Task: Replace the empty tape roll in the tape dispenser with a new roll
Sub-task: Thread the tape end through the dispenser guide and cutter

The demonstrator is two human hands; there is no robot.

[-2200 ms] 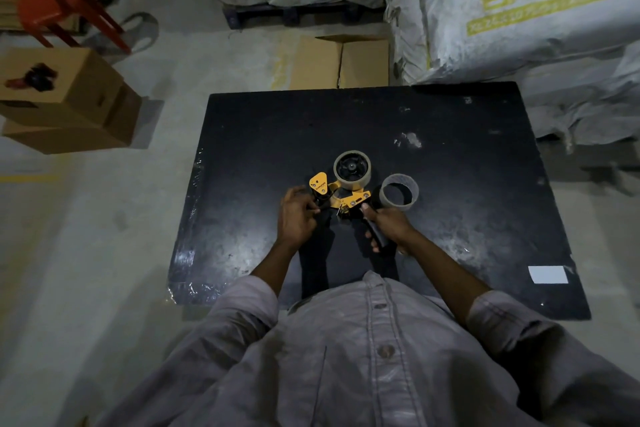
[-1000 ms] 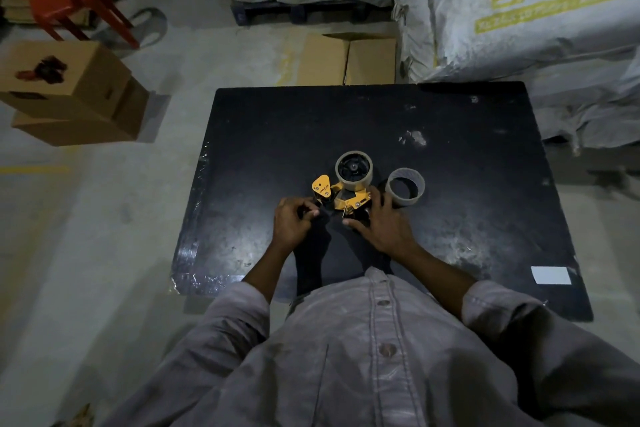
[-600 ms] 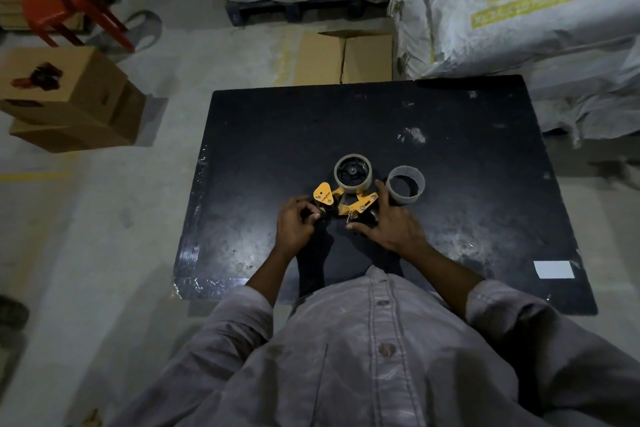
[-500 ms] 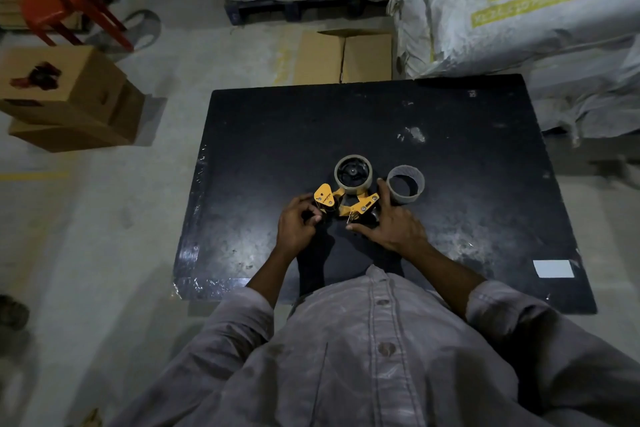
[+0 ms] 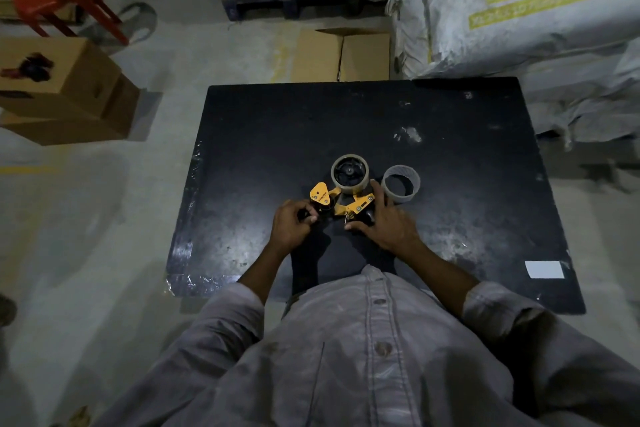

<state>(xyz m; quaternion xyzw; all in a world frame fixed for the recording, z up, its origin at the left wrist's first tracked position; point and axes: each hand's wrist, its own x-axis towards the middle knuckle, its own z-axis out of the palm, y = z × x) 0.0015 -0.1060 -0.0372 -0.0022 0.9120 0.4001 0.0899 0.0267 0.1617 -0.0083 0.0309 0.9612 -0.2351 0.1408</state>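
Yellow tape dispenser (image 5: 341, 204) lying flat near the middle of the black surface (image 5: 450, 121), a tape roll (image 5: 349, 174) seated on its hub at 12 o'clock of the frame. Just beside that roll, at 3 o'clock, an empty cardboard core (image 5: 401, 183) standing on end, apart from the dispenser. Left hand (image 5: 289, 227) at 8 o'clock of the dispenser, grip curled tight on a dark part at its left end. Right hand (image 5: 389, 222) at 4 o'clock, fingers spread over the dispenser's right side, thumb beneath; closed or merely resting, cannot tell. White label (image 5: 544, 269) near the surface's edge at 4 o'clock. Cardboard boxes (image 5: 65, 90) at 10 o'clock on the floor, white sacks (image 5: 502, 0) at 1 o'clock.
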